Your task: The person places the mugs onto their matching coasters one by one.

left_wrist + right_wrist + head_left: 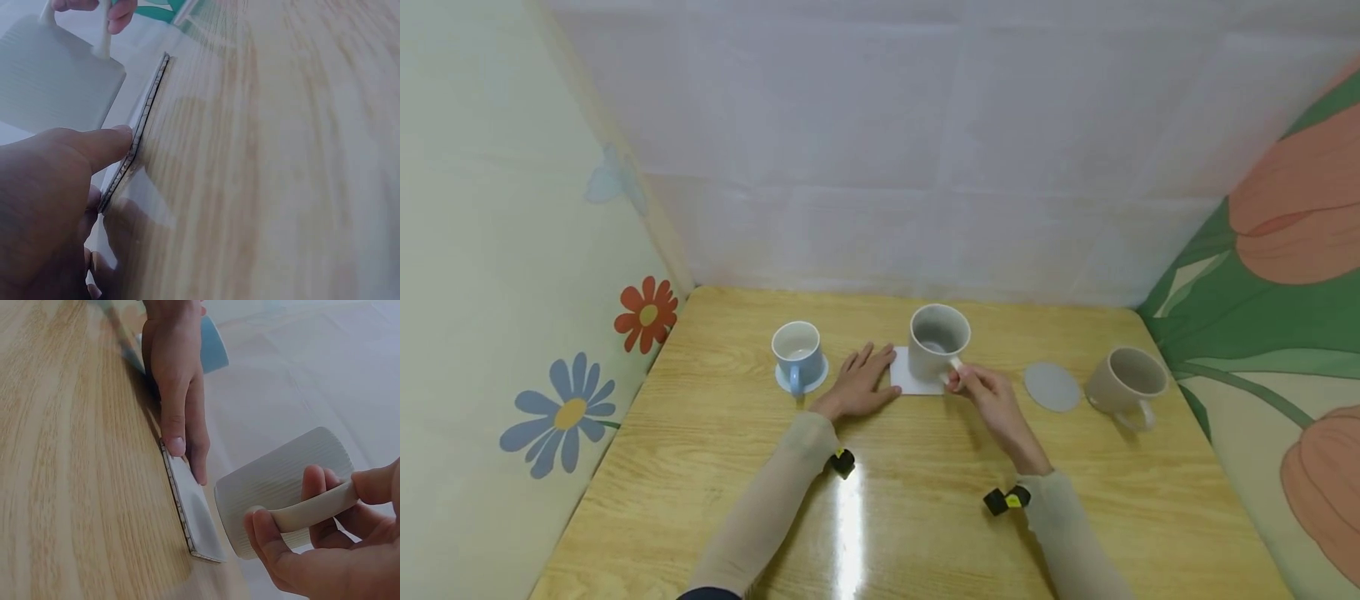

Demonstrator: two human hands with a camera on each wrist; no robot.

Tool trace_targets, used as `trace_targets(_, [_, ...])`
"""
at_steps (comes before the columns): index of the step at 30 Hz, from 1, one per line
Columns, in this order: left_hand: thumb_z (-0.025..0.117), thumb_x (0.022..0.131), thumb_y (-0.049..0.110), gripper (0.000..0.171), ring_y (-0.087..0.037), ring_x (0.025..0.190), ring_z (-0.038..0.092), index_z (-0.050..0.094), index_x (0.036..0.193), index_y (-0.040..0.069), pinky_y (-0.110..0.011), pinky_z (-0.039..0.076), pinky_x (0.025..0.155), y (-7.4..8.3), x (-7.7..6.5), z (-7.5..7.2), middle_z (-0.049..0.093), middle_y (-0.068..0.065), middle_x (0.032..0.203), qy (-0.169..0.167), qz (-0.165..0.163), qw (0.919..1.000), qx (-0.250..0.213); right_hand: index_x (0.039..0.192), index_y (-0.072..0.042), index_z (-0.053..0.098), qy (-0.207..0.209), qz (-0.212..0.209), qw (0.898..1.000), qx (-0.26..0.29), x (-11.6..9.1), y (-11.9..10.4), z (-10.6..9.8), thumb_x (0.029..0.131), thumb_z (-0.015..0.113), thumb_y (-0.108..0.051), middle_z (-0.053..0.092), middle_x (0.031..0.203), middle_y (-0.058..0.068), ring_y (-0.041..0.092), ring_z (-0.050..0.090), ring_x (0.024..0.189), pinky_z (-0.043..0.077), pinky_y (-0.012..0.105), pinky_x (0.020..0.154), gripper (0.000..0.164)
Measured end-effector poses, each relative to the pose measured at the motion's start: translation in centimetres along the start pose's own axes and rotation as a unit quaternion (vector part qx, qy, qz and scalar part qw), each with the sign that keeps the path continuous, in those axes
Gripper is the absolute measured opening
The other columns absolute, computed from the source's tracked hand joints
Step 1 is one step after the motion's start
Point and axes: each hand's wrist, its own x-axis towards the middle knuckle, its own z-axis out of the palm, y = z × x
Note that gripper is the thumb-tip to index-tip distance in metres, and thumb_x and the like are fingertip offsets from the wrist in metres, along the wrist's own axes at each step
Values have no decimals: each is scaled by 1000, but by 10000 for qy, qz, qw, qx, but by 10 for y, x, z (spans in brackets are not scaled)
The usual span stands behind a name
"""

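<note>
A light grey ribbed mug (937, 342) is held by its handle in my right hand (996, 404), the fingers curled round the handle. In the right wrist view the mug (281, 487) is tilted, its base just above a white square coaster (197, 519). My left hand (859, 385) lies spread at the coaster's left side. Its thumb (112, 145) rests on the coaster's edge, and its fingers are straight. The mug covers much of the coaster (912, 385) in the head view.
To the left, a blue mug (805, 364) with a white inside stands on a round pale coaster (781, 379). At the right lie a round grey coaster (1052, 386) and, beside it, a beige mug (1108, 387) standing upright. White cloth (850, 167) hangs behind the wooden table (925, 500).
</note>
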Motion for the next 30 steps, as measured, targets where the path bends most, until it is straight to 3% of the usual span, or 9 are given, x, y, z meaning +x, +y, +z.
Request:
trace_targets(6, [52,100,53,76,-28,155,0,23,161,18,-50,-1,124,1,2,2,12,4,168,51,21,9999,96,106,22,58,-9,61,10000,-51,3,4,0,107,50,-22,61,107,32,17,65,95,55,26,93,44])
trace_targets(12, [55,100,47,75,-34,154,3,24,160,13,-53,1,123,8,-2,-2,15,-2,168,22,68,10000,-14,100,20,59,-13,-17,10000,-28,3,7,4,107,50,-19,63,105,33,18,67,94,55,29,93,41])
trace_targets(20, [55,100,47,75,-32,155,3,24,160,14,-52,1,124,8,-4,-5,16,-1,168,30,-7,10000,64,92,19,58,-125,-117,9999,19,3,9,10,107,49,-19,58,110,39,18,66,96,54,34,96,42])
trace_targets(30, [57,100,46,75,-35,154,5,25,159,13,-54,2,123,9,-5,-5,19,-3,167,110,69,9999,-25,110,20,60,-201,-28,9998,-64,3,10,12,107,48,-20,60,110,37,15,65,96,54,28,96,42])
